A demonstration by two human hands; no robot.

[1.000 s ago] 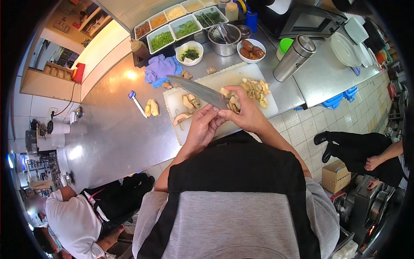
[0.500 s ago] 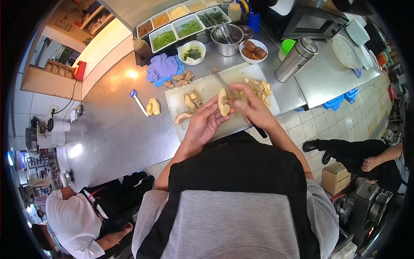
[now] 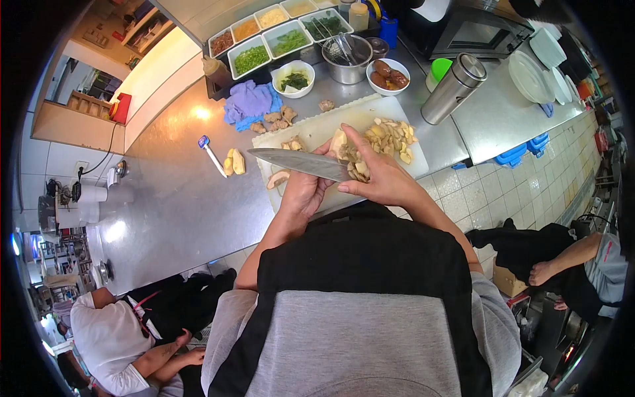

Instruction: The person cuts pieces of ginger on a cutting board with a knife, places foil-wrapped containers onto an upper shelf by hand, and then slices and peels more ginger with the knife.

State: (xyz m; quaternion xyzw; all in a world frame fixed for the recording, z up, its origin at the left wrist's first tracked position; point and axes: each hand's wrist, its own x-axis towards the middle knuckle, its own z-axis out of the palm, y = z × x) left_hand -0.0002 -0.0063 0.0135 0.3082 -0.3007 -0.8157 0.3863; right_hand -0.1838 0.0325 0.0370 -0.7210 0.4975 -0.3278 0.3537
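Note:
A large knife (image 3: 301,162) lies across in front of me, its tip to the left, with my right hand (image 3: 380,175) closed round its handle end. My left hand (image 3: 307,190) is closed around a pale piece of ginger (image 3: 339,141), partly behind the blade. Both hands are over the white cutting board (image 3: 334,122). Cut ginger pieces (image 3: 390,137) are heaped on the board's right part. At its left lie a partly hidden ginger piece (image 3: 292,143) and a curved slice (image 3: 278,178). Unpeeled ginger knobs (image 3: 281,118) rest beyond the board's upper left edge.
On the steel counter (image 3: 165,198) are a peeler (image 3: 212,156), peeled ginger (image 3: 234,163), a purple cloth (image 3: 248,102), a steel pot (image 3: 347,71), a bowl of brown items (image 3: 388,77) and a thermos (image 3: 454,89). Co-workers stand at lower left (image 3: 109,337) and right (image 3: 595,271).
The knife has swung back across in front of my left hand, its tip now pointing left. The ginger in my left hand is more covered. The co-worker at right has moved further into view.

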